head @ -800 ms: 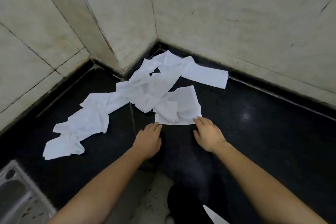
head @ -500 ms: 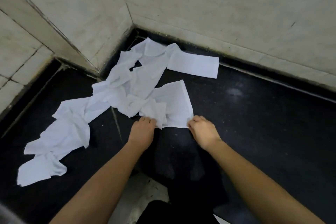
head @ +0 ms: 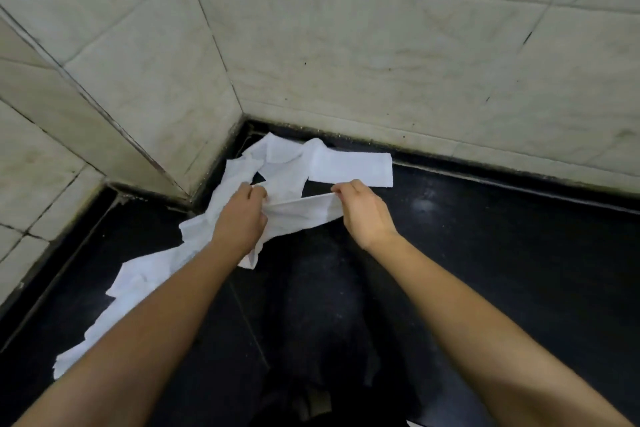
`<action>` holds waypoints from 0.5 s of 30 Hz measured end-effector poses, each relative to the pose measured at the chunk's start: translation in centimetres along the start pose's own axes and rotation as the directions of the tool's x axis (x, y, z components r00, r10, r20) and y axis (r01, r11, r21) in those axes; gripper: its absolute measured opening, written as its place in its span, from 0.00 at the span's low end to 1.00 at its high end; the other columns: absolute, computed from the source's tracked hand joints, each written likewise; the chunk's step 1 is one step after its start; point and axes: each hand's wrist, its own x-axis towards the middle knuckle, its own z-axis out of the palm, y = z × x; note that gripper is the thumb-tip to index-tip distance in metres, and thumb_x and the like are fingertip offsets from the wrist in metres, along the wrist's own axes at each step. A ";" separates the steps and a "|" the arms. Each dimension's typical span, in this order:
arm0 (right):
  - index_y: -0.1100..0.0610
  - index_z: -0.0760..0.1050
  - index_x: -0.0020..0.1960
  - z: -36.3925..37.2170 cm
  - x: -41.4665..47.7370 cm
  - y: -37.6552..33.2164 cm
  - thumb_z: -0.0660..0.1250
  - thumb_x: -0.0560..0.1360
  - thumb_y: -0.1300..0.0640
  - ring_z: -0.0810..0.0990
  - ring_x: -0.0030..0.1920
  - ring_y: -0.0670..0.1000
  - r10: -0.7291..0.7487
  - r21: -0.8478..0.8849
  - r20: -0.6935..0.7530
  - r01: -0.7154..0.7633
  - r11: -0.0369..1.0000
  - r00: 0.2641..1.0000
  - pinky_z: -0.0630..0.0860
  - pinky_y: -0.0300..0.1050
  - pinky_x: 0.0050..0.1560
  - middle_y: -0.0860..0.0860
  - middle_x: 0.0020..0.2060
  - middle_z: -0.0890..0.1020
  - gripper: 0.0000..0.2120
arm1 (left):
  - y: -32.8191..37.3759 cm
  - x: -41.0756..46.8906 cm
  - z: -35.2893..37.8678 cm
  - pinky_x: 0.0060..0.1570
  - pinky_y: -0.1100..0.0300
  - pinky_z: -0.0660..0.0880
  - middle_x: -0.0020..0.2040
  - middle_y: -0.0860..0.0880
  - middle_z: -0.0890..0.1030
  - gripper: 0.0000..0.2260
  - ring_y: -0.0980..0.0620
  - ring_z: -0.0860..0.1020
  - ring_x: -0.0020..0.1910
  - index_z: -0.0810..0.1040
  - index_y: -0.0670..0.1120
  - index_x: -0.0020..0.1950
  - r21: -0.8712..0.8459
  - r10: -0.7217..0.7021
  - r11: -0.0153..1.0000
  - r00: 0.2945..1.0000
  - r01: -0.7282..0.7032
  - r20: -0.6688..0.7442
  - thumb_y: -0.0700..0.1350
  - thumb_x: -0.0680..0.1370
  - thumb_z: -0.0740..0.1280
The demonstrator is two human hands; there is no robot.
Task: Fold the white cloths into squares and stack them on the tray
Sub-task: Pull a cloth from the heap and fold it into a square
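Left hand (head: 242, 215) and right hand (head: 363, 210) each pinch a white cloth (head: 301, 215) stretched between them above the black floor (head: 502, 270).

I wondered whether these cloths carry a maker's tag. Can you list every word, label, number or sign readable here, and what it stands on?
There is no readable text here.
The white cloth stretched between the left hand and the right hand: plain, with no tag or print showing.
The other cloths on the floor: plain white.
The wall tiles: only veins and dark specks.
The black floor: only pale smudges.
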 end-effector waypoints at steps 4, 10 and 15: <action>0.58 0.72 0.72 -3.7 -1.0 -1.3 0.61 0.79 0.66 0.79 0.57 0.62 0.045 0.021 -0.205 -0.042 0.999 0.978 0.78 0.55 0.53 0.58 0.61 0.76 0.22 | 1.9 2.1 -3.9 0.32 0.54 0.67 0.46 0.37 0.77 0.15 0.42 0.74 0.36 0.76 0.36 0.52 -0.029 0.138 0.989 0.973 -0.145 -0.184 0.28 0.67 0.68; 0.60 0.72 0.72 -6.7 -6.6 -1.4 0.63 0.79 0.64 0.79 0.53 0.62 0.139 0.057 -0.363 -0.127 0.990 0.921 0.78 0.56 0.52 0.57 0.59 0.75 0.21 | 3.8 0.7 -5.7 0.31 0.56 0.67 0.37 0.52 0.75 0.05 0.50 0.72 0.38 0.76 0.44 0.43 -0.141 0.285 0.933 0.919 -0.331 -0.274 0.38 0.69 0.64; 0.59 0.76 0.68 -8.8 -9.7 0.3 0.62 0.83 0.60 0.80 0.50 0.54 0.260 0.152 -0.479 -0.213 0.965 0.838 0.75 0.46 0.56 0.53 0.50 0.79 0.15 | 7.4 1.0 -5.2 0.45 0.59 0.75 0.47 0.57 0.81 0.08 0.53 0.78 0.43 0.81 0.49 0.50 -0.529 0.113 0.836 0.989 -0.148 -0.099 0.39 0.75 0.67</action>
